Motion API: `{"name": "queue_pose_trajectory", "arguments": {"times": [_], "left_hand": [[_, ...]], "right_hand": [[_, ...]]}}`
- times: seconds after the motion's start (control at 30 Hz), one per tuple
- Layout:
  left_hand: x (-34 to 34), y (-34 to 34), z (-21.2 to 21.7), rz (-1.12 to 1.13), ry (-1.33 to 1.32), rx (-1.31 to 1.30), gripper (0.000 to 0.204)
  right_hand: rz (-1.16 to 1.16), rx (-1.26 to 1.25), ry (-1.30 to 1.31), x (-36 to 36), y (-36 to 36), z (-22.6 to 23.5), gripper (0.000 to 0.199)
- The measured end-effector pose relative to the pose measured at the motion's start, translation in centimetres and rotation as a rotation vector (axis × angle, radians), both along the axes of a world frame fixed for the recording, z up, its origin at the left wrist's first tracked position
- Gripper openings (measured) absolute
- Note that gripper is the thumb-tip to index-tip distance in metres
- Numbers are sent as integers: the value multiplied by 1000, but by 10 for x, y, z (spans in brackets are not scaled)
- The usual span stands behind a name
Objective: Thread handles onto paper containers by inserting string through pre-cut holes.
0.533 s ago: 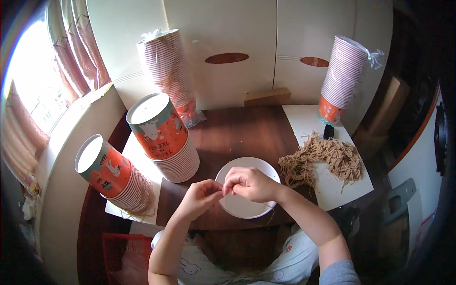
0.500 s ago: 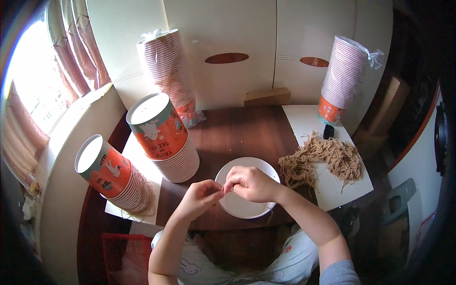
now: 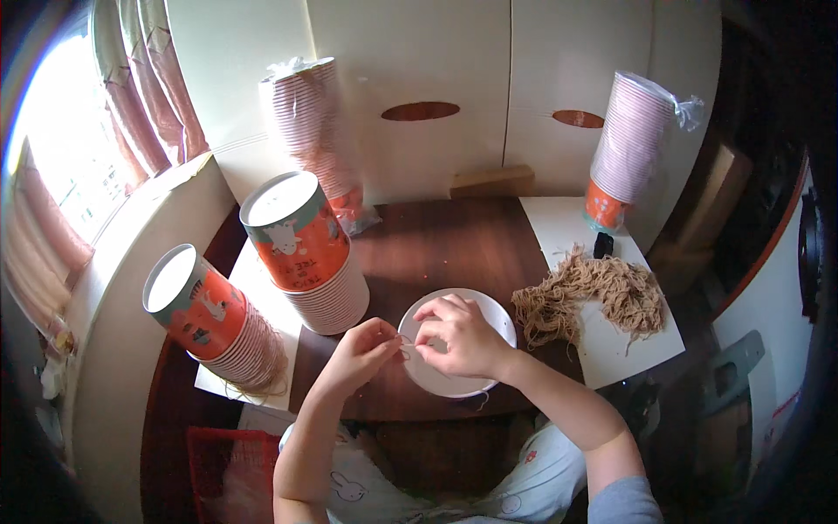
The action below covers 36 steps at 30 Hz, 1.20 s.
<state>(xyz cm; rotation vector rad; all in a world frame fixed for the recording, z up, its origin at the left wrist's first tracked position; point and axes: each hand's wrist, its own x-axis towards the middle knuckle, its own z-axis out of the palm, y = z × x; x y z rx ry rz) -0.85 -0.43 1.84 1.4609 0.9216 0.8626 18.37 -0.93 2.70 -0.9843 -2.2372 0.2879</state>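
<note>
A round white tub (image 3: 449, 386), shaped like a bucket, stands on the table in front of me, with both my hands above it. My left hand (image 3: 360, 354) pinches a thin light string (image 3: 405, 342) between thumb and forefinger, and a small loop of it shows there. Just to the right, my right hand (image 3: 461, 339) holds the same string with thumb and forefinger close together, the other fingers curled loosely. A loose string end hangs past the tub's near rim. On the right lies a tangled heap of tan cords (image 3: 594, 297), apart from my hands.
Two stacks of orange printed paper buckets, one tall (image 3: 301, 240) and one lower (image 3: 214, 319), stand upside down at left. Bagged stacks stand at back left (image 3: 310, 131) and back right (image 3: 630, 140). A black object (image 3: 603, 244) is by the cords. A red basket (image 3: 231, 472) sits below left.
My hands have drawn slightly apart, and a small string loop now shows between them. The fingers of my right hand have lifted a little. The view has shifted slightly.
</note>
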Motion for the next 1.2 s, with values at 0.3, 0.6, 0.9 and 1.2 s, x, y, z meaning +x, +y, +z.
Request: {"name": "queue_pose_trajectory", "arguments": {"times": [0.3,0.6,0.9,1.2], "left_hand": [[-8,0,-8,-19,99,207,12],[-12,0,-15,-74,167,312,27],[-9,2,-12,15,124,232,27],[-4,-21,8,98,558,530,23]], "right_hand": [[77,-6,68,-16,-15,-8,12],[30,-272,325,-23,-15,-23,22],[-77,-63,397,-32,-20,-25,18],[-52,-483,682,-29,-8,-35,16]]}}
